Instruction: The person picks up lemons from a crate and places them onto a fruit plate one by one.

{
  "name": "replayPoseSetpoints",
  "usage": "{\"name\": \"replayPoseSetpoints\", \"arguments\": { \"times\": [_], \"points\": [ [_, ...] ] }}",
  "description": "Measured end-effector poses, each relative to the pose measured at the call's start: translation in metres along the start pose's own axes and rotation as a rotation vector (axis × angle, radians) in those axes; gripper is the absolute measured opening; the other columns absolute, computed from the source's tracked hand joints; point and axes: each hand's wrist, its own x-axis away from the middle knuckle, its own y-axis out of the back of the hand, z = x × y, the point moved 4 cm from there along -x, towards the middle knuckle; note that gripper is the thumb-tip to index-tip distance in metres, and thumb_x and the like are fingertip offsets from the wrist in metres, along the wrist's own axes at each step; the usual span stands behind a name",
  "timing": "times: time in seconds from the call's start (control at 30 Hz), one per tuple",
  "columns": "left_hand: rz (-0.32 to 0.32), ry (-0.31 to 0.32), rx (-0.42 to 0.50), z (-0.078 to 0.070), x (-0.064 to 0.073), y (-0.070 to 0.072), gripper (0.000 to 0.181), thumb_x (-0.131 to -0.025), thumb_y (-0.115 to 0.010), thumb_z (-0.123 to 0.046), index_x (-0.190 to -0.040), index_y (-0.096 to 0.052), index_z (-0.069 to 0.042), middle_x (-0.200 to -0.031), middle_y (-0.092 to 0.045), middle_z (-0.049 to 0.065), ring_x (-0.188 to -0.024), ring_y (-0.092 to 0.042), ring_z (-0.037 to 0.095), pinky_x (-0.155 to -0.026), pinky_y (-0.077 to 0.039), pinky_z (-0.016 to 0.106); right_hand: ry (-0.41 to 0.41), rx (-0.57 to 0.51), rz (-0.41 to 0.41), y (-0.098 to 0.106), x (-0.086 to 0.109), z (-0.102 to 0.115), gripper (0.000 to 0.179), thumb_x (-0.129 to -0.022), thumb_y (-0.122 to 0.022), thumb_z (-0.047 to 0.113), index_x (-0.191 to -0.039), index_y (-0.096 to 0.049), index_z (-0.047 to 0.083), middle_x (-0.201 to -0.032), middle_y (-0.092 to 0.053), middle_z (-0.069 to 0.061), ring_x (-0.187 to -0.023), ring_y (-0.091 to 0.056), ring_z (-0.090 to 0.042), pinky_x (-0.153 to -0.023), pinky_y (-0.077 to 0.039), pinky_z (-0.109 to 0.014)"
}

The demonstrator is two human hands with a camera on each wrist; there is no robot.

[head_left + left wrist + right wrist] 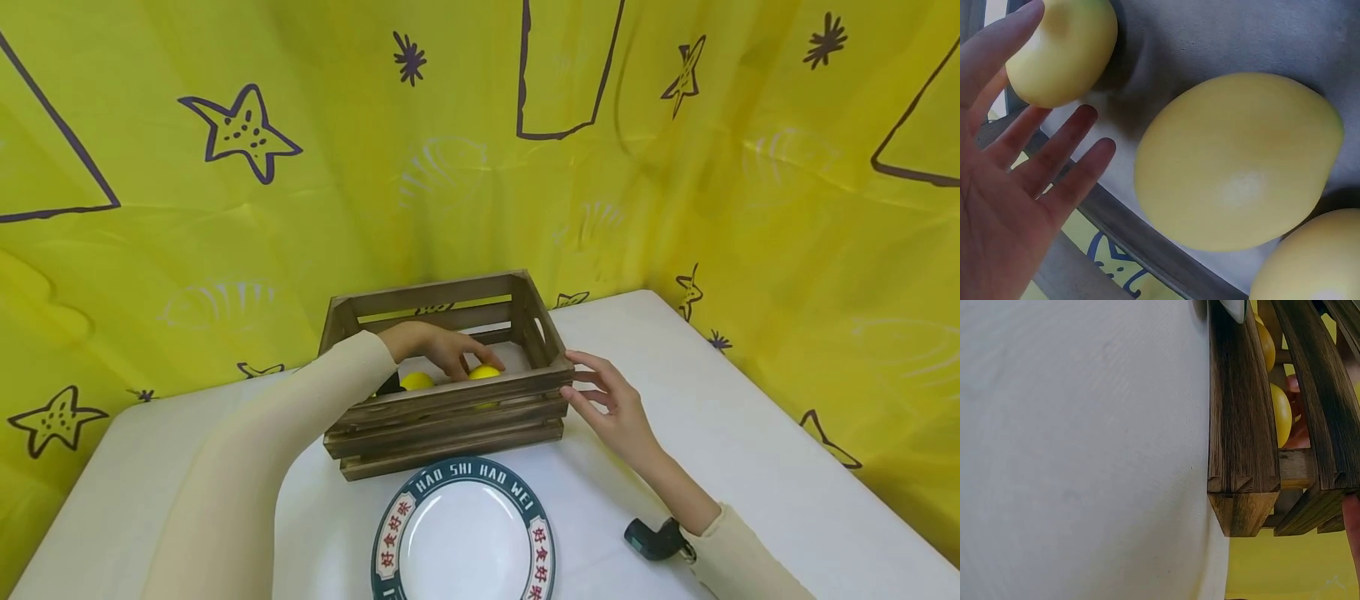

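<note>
Brown wood, streaked darker along its grain, forms the slatted crate [450, 433] standing on the white counter [727, 442], and the person's left hand [444, 348] reaches over its front into the inside. That hand holds a yellow fruit [484, 372] near the crate's right end, the thumb on one side and the index finger curling round the other, while the remaining fingers fan apart, as the left wrist view shows; whether the fruit is lifted at all I cannot tell. Another yellow fruit [417, 381] lies to its left inside the crate, close to the front, and the left wrist view gives a part of a third yellow fruit [1313, 265], cut off by the picture's edge. Outside, the right hand [617, 414] is at the crate's front right corner, its thumb and fingers parted and slightly bent, the tips touching the wood. Both arms wear cream sleeves [247, 467], and a black device [652, 540] sits at the right wrist. Just before the crate lies a round plate [465, 542], white in the middle, with a dark green rim lettered in white and pale panels of red characters. Yellow cloth [480, 208] printed with dark starfish and pale shells hangs behind the counter.
</note>
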Motion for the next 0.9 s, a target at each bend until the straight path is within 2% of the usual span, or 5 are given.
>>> {"name": "replayPoseSetpoints", "arguments": {
  "times": [0.3,0.53,0.63,0.8,0.9],
  "points": [
    [-0.042,0.022,-0.048,0.002,0.0,0.003,0.045,-0.096,-0.053,-0.001,-0.14,-0.042,-0.001,-0.151,-0.033,0.019,-0.139,-0.033,0.03,-0.112,-0.037,0.036,-0.022,0.006,-0.004,0.0,-0.001,-0.002,0.056,-0.077,-0.069,-0.02,-0.128,-0.055,-0.002,-0.129,-0.057,0.009,-0.103,-0.058,0.005,-0.078,-0.053,-0.014],
    [-0.03,0.07,-0.068,0.004,0.002,0.003,0.05,-0.096,-0.055,-0.007,-0.145,-0.046,-0.015,-0.15,-0.038,0.016,-0.129,-0.038,0.027,-0.098,-0.042,0.03,-0.032,0.043,-0.009,0.0,-0.005,0.019,0.052,-0.075,-0.067,-0.024,-0.123,-0.053,-0.01,-0.125,-0.059,-0.005,-0.102,-0.056,0.01,-0.078,-0.053,-0.012],
    [-0.03,0.083,-0.066,0.006,0.003,0.002,0.048,-0.096,-0.055,-0.008,-0.143,-0.049,-0.016,-0.149,-0.04,0.015,-0.123,-0.039,0.025,-0.092,-0.042,0.026,-0.035,0.047,-0.002,0.0,-0.007,0.028,0.05,-0.075,-0.067,-0.023,-0.122,-0.053,-0.011,-0.124,-0.059,-0.009,-0.102,-0.056,0.011,-0.078,-0.053,-0.012],
    [-0.027,0.095,-0.081,0.008,0.003,0.001,0.05,-0.096,-0.056,-0.007,-0.144,-0.048,-0.018,-0.15,-0.037,0.017,-0.122,-0.038,0.025,-0.086,-0.043,0.024,-0.023,0.023,-0.007,-0.001,-0.006,0.029,0.052,-0.075,-0.066,-0.024,-0.123,-0.053,-0.01,-0.126,-0.058,0.005,-0.102,-0.056,0.01,-0.078,-0.052,-0.012],
    [-0.029,0.099,-0.069,0.01,0.004,0.0,0.05,-0.096,-0.055,-0.007,-0.144,-0.046,-0.015,-0.151,-0.036,0.017,-0.125,-0.038,0.025,-0.091,-0.044,0.025,-0.021,0.012,-0.009,-0.002,-0.006,0.028,0.053,-0.075,-0.066,-0.025,-0.124,-0.054,-0.009,-0.126,-0.057,0.01,-0.102,-0.057,0.009,-0.079,-0.052,-0.011]
  ]
}}
